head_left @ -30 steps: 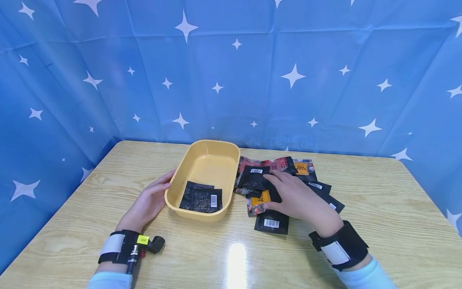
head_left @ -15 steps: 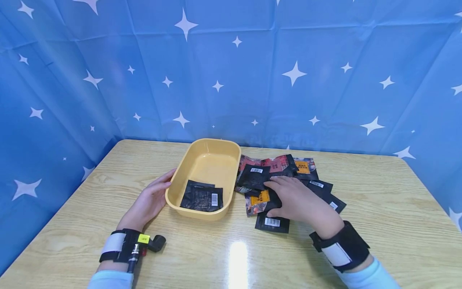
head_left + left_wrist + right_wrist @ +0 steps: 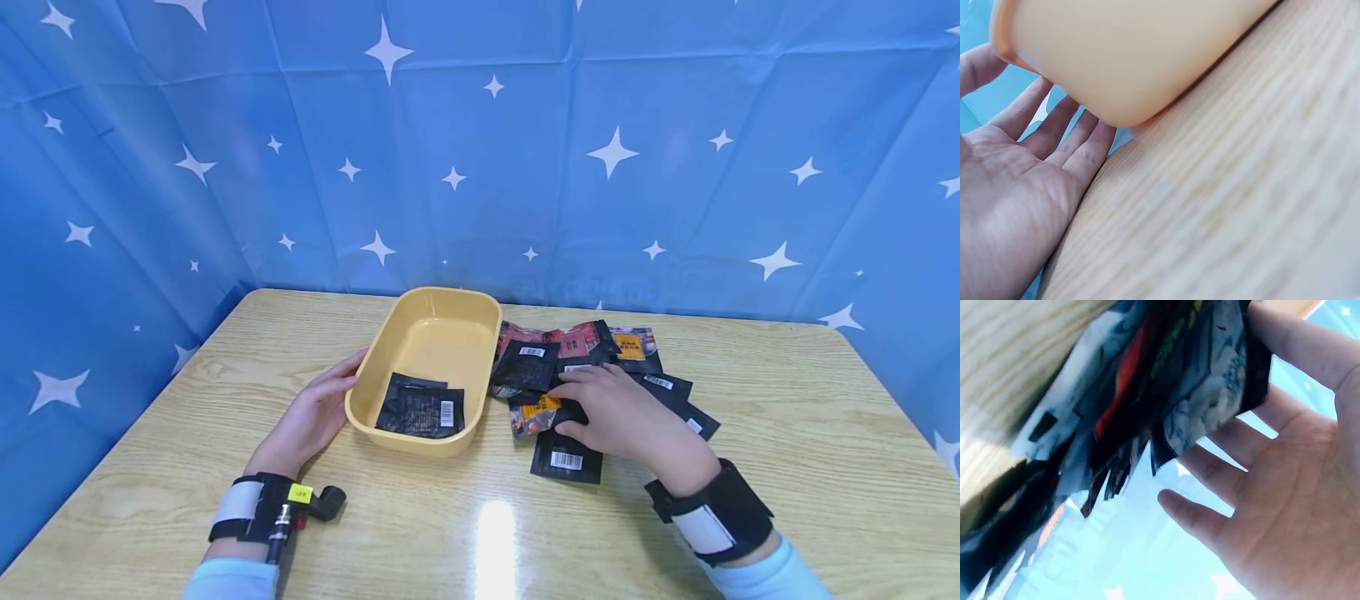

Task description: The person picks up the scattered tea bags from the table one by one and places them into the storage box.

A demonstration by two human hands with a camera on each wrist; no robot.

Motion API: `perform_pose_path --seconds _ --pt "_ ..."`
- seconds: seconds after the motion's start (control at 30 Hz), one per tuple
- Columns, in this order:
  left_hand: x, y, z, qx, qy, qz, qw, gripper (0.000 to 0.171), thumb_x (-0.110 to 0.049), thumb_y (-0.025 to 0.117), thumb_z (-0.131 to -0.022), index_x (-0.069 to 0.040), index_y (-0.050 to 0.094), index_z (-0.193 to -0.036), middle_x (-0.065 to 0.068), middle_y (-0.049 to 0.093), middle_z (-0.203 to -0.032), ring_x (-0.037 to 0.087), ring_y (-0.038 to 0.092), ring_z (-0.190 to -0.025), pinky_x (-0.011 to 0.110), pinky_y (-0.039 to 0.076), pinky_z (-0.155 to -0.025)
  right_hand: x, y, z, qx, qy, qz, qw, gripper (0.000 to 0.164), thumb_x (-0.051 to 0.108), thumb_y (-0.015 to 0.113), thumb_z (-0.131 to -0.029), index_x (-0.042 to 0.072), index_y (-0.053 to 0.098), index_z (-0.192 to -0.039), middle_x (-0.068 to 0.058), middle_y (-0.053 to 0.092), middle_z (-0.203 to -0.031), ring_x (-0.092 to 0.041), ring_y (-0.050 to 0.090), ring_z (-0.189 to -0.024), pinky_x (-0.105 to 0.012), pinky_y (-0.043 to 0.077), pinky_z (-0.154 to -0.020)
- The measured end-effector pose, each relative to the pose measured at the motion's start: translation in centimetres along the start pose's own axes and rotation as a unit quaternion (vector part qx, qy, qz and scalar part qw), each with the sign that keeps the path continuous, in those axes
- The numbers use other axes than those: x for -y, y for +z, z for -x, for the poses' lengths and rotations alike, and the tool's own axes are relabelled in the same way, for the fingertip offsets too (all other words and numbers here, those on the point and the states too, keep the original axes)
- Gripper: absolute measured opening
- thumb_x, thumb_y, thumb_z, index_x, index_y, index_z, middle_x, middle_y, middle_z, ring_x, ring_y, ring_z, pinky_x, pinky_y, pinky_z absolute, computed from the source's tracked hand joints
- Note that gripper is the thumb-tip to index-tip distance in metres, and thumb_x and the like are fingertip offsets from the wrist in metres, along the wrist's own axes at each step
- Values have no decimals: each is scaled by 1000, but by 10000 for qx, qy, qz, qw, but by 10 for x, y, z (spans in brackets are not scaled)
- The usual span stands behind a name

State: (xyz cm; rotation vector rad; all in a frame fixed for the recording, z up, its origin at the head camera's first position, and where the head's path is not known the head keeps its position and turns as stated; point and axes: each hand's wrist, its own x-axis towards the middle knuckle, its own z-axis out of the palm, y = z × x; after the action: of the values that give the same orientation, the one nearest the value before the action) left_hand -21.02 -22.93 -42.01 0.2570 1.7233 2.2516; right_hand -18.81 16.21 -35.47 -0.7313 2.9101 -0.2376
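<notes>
- The right hand [image 3: 630, 417] is the nearer one: its thumb and fingers lie on opposite sides of a black sachet [image 3: 572, 413] in the pile, in what looks like a pinch (the sachet is partly covered by the hand).
- That sachet lies directly between thumb and fingertips, to the right of the yellow tray [image 3: 442, 329]; it looks nearly square, so I can pick out no clear long axis.
- An orange-labelled packet [image 3: 534, 417] lies between it and the tray's right wall, and a barcoded sachet [image 3: 567, 458] lies on the worktop [image 3: 420, 525] on the person's side of the grip.
- The tray's long axis runs away from the person, its far end leaning slightly right; two dark sachets [image 3: 431, 412] overlap at its near end.
- The left hand [image 3: 315, 417] touches the tray's left outer wall, fingers fairly straight, grasping nothing.
</notes>
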Motion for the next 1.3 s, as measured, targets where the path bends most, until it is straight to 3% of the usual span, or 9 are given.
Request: perform_pose_path --seconds 0.13,0.37,0.57,0.77,0.87,1.13,1.3 --pt "0 0 -1 -47 -34 13 10000 61 -10 39 -103 -1 12 -158 15 10 -164 30 15 -149 25 35 -110 -1 -5 3 -66 44 -104 9999 36 25 72 -92 12 70 -125 -14 58 -137 -35 48 -131 -58 30 -112" --pt "0 0 -1 -125 -94 9 9999 60 -11 40 -104 -2 14 -158 13 12 -164 27 18 -148 24 36 -109 -2 -12 6 -291 -100 -310 9990 28 15 66 -93 10 73 -119 -12 65 -126 -33 58 -120 -53 44 -102" --pt "1 0 0 -133 -75 27 9999 60 -10 39 -104 -2 13 -158 14 11 -164 26 21 -148 24 36 -108 -4 -15 5 -1043 -610 -176 9925 20 2 67 -89 10 77 -104 -5 72 -104 -25 66 -96 -41 54 -79" --pt "1 0 -1 -137 -52 79 9999 60 -8 38 -104 0 12 -157 14 11 -164 20 26 -146 23 37 -108 -7 -18 5 -1730 -919 105 9806 18 -2 74 -84 12 78 -93 0 73 -92 -21 67 -87 -41 56 -79" --pt "0 0 -1 -129 -57 112 9998 61 -8 38 -104 0 12 -157 15 10 -164 23 22 -147 23 36 -109 -8 -20 5 -2037 -1051 114 9733 16 -1 76 -83 11 78 -94 -1 73 -90 -20 67 -83 -41 55 -79" --pt "0 1 -2 -108 -104 75 9999 62 -8 38 -103 0 10 -158 15 8 -164 29 12 -149 24 33 -110 -5 -25 4 -3176 -1558 245 9350 22 -1 80 -79 9 77 -99 -3 73 -87 -19 66 -76 -37 57 -68" --pt "-1 2 -2 -106 -109 42 9999 62 -8 37 -103 0 8 -157 16 6 -164 30 11 -149 23 32 -111 7 -30 0 -3473 -1614 294 9233 25 -2 76 -82 10 76 -104 -3 74 -89 -21 69 -81 -39 57 -73"
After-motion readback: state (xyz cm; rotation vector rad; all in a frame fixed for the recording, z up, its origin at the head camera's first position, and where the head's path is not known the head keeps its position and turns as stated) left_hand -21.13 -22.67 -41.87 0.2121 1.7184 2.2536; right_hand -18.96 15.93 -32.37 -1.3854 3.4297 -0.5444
